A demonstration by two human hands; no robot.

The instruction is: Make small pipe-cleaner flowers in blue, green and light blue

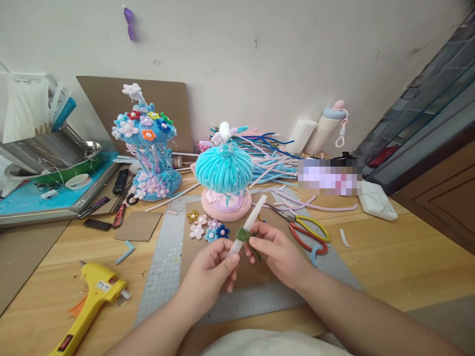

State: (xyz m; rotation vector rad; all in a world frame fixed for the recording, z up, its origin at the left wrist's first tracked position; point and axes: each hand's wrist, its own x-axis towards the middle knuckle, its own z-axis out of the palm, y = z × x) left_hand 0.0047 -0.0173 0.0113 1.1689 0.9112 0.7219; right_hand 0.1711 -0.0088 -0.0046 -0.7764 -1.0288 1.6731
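Observation:
A translucent white stick (256, 212), which looks like a hot glue stick, slants up and away in my left hand (210, 269), whose fingers close round its lower end. A dark green pipe cleaner (243, 235) is coiled in a few turns about the middle of this stick. My right hand (280, 252) pinches the coil's loose part between thumb and fingers, and a green end hangs below. Just beyond my hands stands a turquoise pipe-cleaner dome (224, 168) on a round pink base (226, 210). Several small pipe-cleaner flowers (206, 227) lie left of that base.
Red-and-yellow-handled scissors (309, 232) rest on the grey cutting mat (159, 277), right of my hands. A yellow glue gun (98, 291) lies at the left. Behind are a blue flowered model (144, 143), a pile of pipe cleaners (274, 168) and a steel pot (48, 153).

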